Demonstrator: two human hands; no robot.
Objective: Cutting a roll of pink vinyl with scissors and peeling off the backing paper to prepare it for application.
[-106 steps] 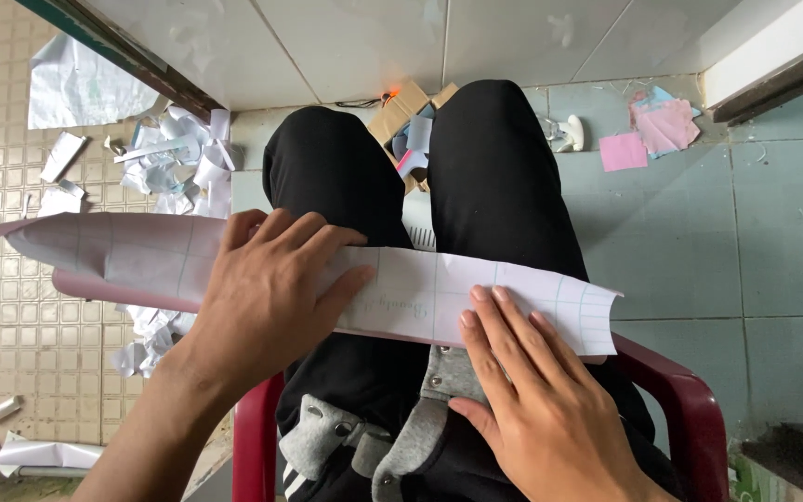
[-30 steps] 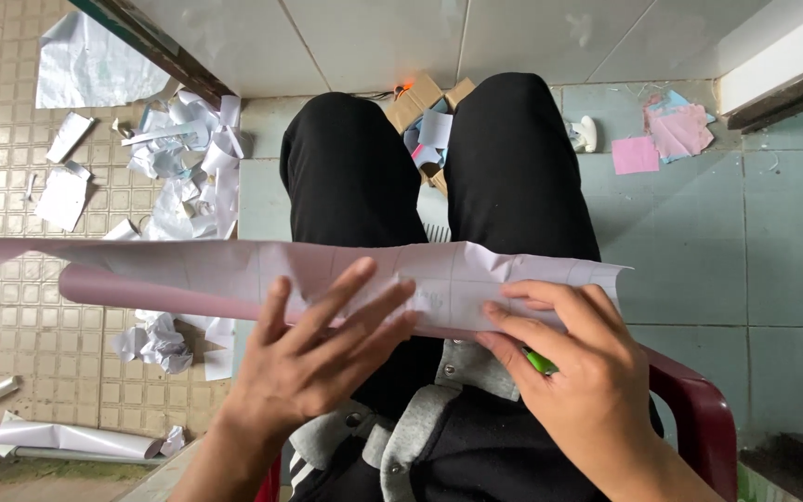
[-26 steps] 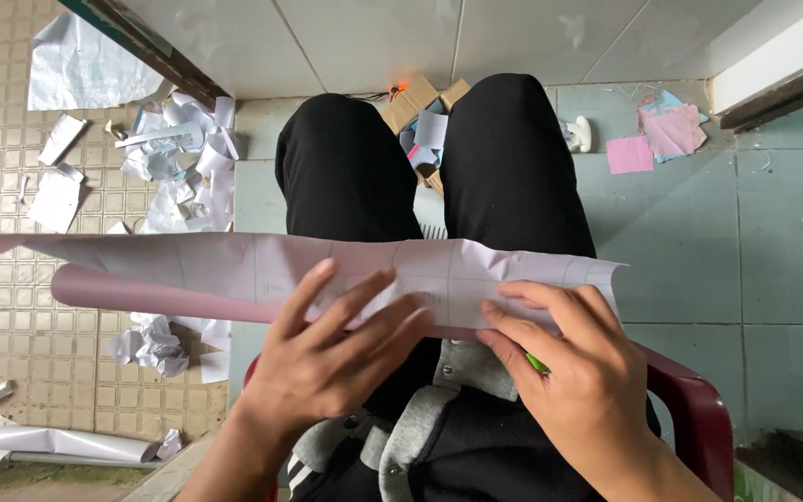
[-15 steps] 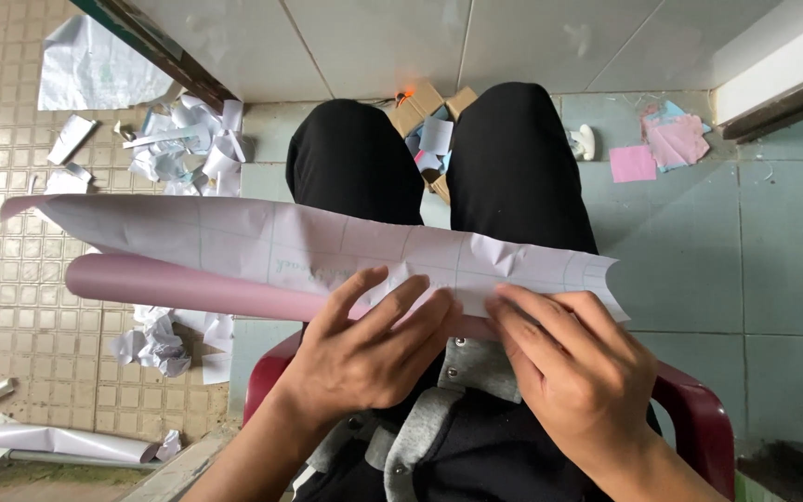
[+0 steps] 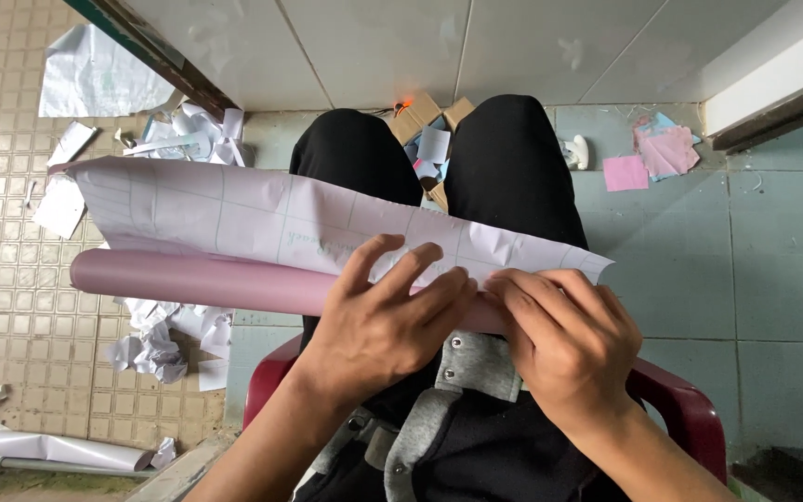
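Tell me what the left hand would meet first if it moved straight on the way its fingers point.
Probably the right hand: the left hand points its fingers rightward along the pink roll.

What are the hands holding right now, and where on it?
Both the left hand and right hand grip the pink roll near its right end, fingers pressed on the white gridded backing sheet there.

A long pink paper roll (image 5: pixel 206 279) lies sideways across the lap, its white gridded backing sheet (image 5: pixel 262 218) peeled upward, creased.
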